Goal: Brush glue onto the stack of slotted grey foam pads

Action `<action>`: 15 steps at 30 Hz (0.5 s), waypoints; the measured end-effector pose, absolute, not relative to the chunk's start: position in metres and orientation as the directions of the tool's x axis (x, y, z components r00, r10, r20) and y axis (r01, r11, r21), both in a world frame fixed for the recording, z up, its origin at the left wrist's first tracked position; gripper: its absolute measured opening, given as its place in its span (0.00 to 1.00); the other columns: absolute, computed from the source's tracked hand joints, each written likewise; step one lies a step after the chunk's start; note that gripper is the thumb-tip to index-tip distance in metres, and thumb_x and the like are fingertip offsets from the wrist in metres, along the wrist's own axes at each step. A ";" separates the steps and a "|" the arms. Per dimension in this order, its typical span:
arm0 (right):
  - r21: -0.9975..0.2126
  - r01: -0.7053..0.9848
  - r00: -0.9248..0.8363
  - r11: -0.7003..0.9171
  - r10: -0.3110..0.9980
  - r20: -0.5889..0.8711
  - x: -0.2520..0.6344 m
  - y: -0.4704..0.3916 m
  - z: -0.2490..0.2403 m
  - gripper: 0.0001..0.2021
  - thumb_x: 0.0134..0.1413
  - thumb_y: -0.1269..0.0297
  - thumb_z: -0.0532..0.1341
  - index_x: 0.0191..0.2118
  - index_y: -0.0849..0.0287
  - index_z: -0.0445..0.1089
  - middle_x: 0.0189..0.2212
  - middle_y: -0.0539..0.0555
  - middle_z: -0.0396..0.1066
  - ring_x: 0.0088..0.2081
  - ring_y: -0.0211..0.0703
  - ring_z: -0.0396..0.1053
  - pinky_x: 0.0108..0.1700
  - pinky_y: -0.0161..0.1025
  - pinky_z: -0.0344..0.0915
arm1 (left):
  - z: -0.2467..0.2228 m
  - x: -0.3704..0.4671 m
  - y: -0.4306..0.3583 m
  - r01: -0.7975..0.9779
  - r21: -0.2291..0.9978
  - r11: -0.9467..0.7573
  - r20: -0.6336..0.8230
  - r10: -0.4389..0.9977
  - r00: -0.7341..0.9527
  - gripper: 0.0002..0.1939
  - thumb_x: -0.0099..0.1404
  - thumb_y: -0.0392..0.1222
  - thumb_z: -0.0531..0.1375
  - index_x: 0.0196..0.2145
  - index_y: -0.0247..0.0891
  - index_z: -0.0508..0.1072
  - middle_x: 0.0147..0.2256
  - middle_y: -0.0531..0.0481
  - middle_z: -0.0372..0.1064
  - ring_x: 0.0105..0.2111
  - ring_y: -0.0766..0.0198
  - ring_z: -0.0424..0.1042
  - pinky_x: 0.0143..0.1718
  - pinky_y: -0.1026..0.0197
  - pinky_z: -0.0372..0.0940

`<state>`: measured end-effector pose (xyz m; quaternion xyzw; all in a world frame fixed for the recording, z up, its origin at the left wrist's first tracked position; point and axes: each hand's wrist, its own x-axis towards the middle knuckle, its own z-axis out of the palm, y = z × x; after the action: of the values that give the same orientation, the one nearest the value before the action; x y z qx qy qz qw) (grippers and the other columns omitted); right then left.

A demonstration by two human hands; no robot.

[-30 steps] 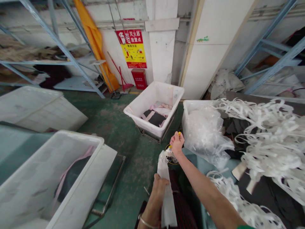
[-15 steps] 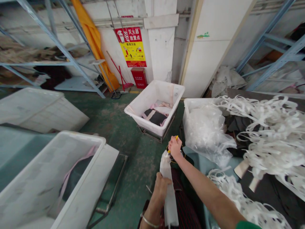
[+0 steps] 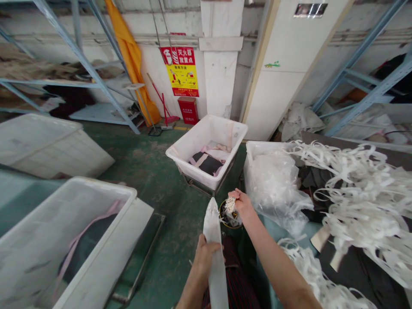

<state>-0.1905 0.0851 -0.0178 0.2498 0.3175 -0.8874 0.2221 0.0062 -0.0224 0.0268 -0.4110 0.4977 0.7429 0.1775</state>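
Observation:
My left hand (image 3: pixel 206 256) is closed around a long white strip bundle (image 3: pixel 216 274), whose tapered end points away from me. To its right, my right hand (image 3: pixel 241 203) holds a small clump of whitish scraps (image 3: pixel 229 205) with its fingers pressed together. That clump is above a round yellow-rimmed container (image 3: pixel 238 224) with pale scraps in it. A gap separates my right hand from the tip of the bundle.
A white tub (image 3: pixel 206 178) with dark and pink fabric stands ahead. Clear plastic (image 3: pixel 273 184) fills another tub at right, beside heaped white strips (image 3: pixel 370 197). A large white tub (image 3: pixel 96 184) stands at left.
My right hand has moved off the bundle's end and now holds a scrap clump over the container. The yellow tool no longer shows in it. My left hand and the bundle shifted left.

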 end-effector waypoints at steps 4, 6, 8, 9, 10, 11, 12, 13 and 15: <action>-0.388 0.581 -0.753 -0.716 -0.293 -0.589 -0.190 0.084 -0.007 0.19 0.54 0.75 0.50 0.20 0.55 0.38 0.14 0.41 0.41 0.14 0.29 0.43 0.16 0.26 0.48 | 0.025 0.008 -0.023 -0.685 0.584 -0.435 -0.798 -0.154 -0.582 0.13 0.45 0.40 0.58 0.30 0.41 0.59 0.12 0.54 0.62 0.14 0.58 0.65 0.13 0.62 0.56; -0.372 0.576 -0.754 -0.728 -0.296 -0.586 -0.187 0.081 -0.003 0.18 0.54 0.73 0.49 0.20 0.56 0.38 0.14 0.41 0.40 0.14 0.29 0.42 0.15 0.25 0.46 | 0.023 0.009 -0.022 -0.679 0.592 -0.434 -0.794 -0.170 -0.584 0.13 0.45 0.39 0.58 0.31 0.41 0.59 0.13 0.53 0.63 0.13 0.58 0.65 0.13 0.62 0.56; -0.391 0.525 -0.788 -0.756 -0.258 -0.560 -0.180 0.073 0.001 0.18 0.54 0.69 0.49 0.20 0.56 0.37 0.13 0.41 0.39 0.13 0.29 0.40 0.14 0.27 0.44 | 0.021 0.008 -0.021 -0.665 0.600 -0.444 -0.787 -0.182 -0.589 0.14 0.46 0.39 0.57 0.31 0.41 0.58 0.12 0.53 0.63 0.13 0.58 0.65 0.13 0.62 0.56; -0.420 0.489 -0.816 -0.765 -0.230 -0.530 -0.175 0.068 0.002 0.19 0.53 0.67 0.50 0.20 0.56 0.36 0.13 0.41 0.39 0.13 0.29 0.40 0.14 0.28 0.43 | 0.020 0.008 -0.020 -0.660 0.601 -0.451 -0.786 -0.186 -0.589 0.14 0.46 0.39 0.57 0.32 0.41 0.58 0.12 0.54 0.62 0.13 0.58 0.65 0.13 0.62 0.56; -0.465 0.453 -0.847 -0.761 -0.205 -0.490 -0.171 0.063 0.003 0.19 0.53 0.65 0.51 0.20 0.56 0.36 0.13 0.41 0.38 0.13 0.30 0.39 0.14 0.29 0.43 | 0.019 0.007 -0.019 -0.659 0.599 -0.455 -0.788 -0.190 -0.586 0.14 0.45 0.38 0.57 0.32 0.41 0.58 0.12 0.54 0.61 0.13 0.57 0.65 0.13 0.62 0.56; -0.520 0.423 -0.875 -0.742 -0.186 -0.446 -0.168 0.058 0.003 0.20 0.52 0.64 0.52 0.20 0.56 0.37 0.12 0.41 0.38 0.13 0.30 0.39 0.13 0.29 0.42 | 0.019 0.006 -0.018 -0.661 0.596 -0.456 -0.791 -0.193 -0.581 0.14 0.45 0.38 0.57 0.31 0.41 0.57 0.11 0.55 0.61 0.13 0.57 0.65 0.13 0.62 0.56; -0.579 0.401 -0.896 -0.710 -0.172 -0.409 -0.166 0.053 0.003 0.21 0.52 0.62 0.54 0.19 0.56 0.37 0.12 0.41 0.38 0.13 0.30 0.39 0.13 0.30 0.41 | 0.018 0.005 -0.017 -0.668 0.592 -0.451 -0.795 -0.194 -0.574 0.15 0.44 0.37 0.57 0.31 0.42 0.57 0.11 0.56 0.60 0.13 0.57 0.64 0.13 0.62 0.56; -0.633 0.385 -0.909 -0.672 -0.158 -0.386 -0.166 0.050 0.002 0.22 0.52 0.61 0.55 0.19 0.56 0.37 0.12 0.41 0.38 0.12 0.30 0.38 0.13 0.30 0.40 | 0.017 0.005 -0.016 -0.675 0.591 -0.442 -0.798 -0.195 -0.571 0.15 0.44 0.37 0.56 0.31 0.42 0.56 0.11 0.56 0.60 0.13 0.57 0.64 0.13 0.61 0.56; -0.718 0.337 -0.926 -0.609 -0.075 -0.371 -0.172 0.049 0.001 0.23 0.52 0.60 0.56 0.19 0.55 0.38 0.11 0.40 0.38 0.12 0.30 0.37 0.12 0.30 0.36 | 0.014 0.005 -0.016 -0.689 0.594 -0.415 -0.799 -0.206 -0.566 0.15 0.43 0.37 0.56 0.31 0.42 0.56 0.11 0.57 0.60 0.12 0.57 0.64 0.12 0.62 0.55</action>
<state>-0.1719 0.0489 0.0010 0.1536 0.4267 -0.8836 0.1167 0.0047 -0.0155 0.0136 -0.4348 0.5142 0.7199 0.1679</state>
